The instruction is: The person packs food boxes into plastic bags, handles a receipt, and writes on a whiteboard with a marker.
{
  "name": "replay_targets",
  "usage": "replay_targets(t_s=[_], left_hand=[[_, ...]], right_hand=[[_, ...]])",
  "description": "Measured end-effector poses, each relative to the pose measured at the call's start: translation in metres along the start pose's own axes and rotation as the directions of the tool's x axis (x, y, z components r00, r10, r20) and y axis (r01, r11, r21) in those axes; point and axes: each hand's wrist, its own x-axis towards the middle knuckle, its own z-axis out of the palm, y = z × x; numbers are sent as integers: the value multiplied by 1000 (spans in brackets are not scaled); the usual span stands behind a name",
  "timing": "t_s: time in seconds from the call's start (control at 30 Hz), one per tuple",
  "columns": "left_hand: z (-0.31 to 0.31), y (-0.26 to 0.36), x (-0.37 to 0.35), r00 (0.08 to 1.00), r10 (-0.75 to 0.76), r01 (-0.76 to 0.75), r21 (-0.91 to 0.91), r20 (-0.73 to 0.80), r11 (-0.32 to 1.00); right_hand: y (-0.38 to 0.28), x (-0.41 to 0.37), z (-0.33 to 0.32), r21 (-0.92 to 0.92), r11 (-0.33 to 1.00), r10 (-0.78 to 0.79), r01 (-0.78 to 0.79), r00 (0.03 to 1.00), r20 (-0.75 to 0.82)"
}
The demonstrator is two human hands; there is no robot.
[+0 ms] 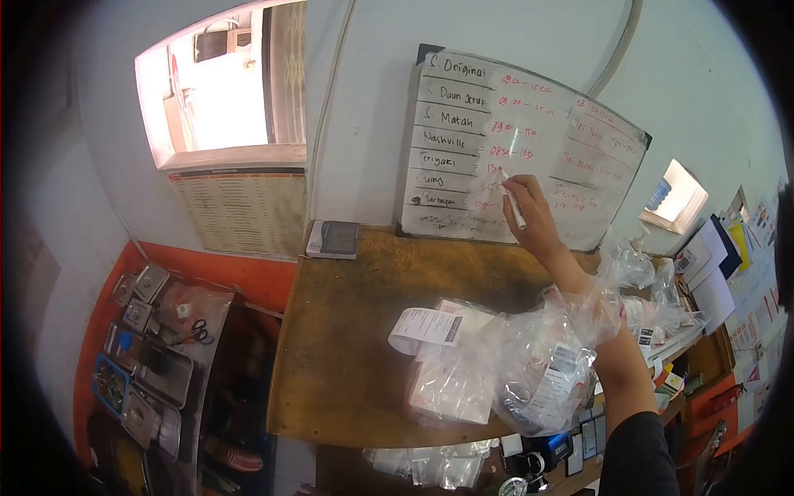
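Observation:
My right hand (536, 213) is raised to the whiteboard (529, 107), closed around a white marker (517, 215). The marker's tip is at the red writing in the "Teriyaki" row, touching or very near the board. Black names fill the board's left column, with red times beside them and more red notes at the right. Below my forearm, two clear plastic bags stand on the wooden table: a bag with a paper label (453, 384) and a fuller bag (550, 372) with a printed slip. My left hand is out of view.
A grey box-like item (335, 238) lies at the table's back left corner. Metal trays (169, 372) and scissors (197, 332) are on a lower counter at left. More plastic bags (633, 264) and papers (707, 264) crowd the right. Small plastic packets (438, 463) lie below the table's front edge.

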Motion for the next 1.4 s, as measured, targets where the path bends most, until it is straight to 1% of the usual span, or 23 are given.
replay_targets(t_s=[0.03,0.07,0.13,0.17,0.23,0.27,0.33,0.4,0.53,0.63,0.7,0.83,0.9,1.03,1.1,1.13,1.23,1.3,1.33,1.4], left_hand=[[2,6,-3,999,38,-35,72,-33,997],[2,9,-4,999,39,-37,72,-32,997],[-29,47,-13,980,-194,194,-5,-37,981],[-31,42,-13,981,-191,191,-4,-37,982],[-33,28,-9,987,-105,114,-67,125,991],[-32,24,-7,987,-102,111,-66,126,992],[-33,21,-4,976,-103,143,-208,192,968],[-33,26,-5,980,-91,122,-174,179,977],[-44,44,-18,989,-74,87,-103,128,991],[-55,54,-28,994,-46,52,-64,100,997],[-46,47,-21,990,-80,89,-80,114,993],[-33,35,-12,986,-99,114,-107,132,988],[-30,30,-9,985,-102,118,-116,137,986],[-22,21,-3,985,-110,128,-139,135,982],[-17,17,-1,984,-110,130,-145,138,981],[-15,14,0,984,-111,132,-149,142,980],[-7,4,3,982,-115,140,-166,149,976],[-3,-2,6,981,-121,149,-187,153,971],[-3,-5,7,977,-136,171,-224,163,960],[-2,1,9,981,-123,150,-179,153,972]], right_hand=[[0,0,0,-1,1000,1,-1,1000,1],[-1,0,0,-3,1000,-10,10,1000,-4],[-1,0,-1,-10,1000,-20,20,1000,-10],[0,-1,-1,-3,1000,-11,11,1000,-6],[1,-2,0,2,1000,0,0,1000,-3],[2,-2,0,12,1000,-1,1,1000,-9],[4,-3,0,18,1000,2,-2,1000,-15],[6,-2,0,25,999,-22,22,1000,-13],[7,-3,0,-4,1000,-21,21,999,-32],[8,0,-1,42,998,-42,44,998,-48],[10,-3,0,32,998,-53,57,994,-98],[9,-3,-2,68,996,-42,49,994,-100],[13,-3,-2,50,999,26,-20,992,-123],[10,-4,-3,94,995,45,-34,992,-117],[8,-1,-4,20,1000,-3,6,988,-154],[8,-1,-3,14,1000,-2,4,989,-149],[9,-5,-4,37,999,-24,30,991,-133],[9,-6,-5,51,998,44,-40,996,-80],[9,-6,-4,52,998,44,-40,996,-82],[11,-6,-4,59,998,-16,22,994,-105]])
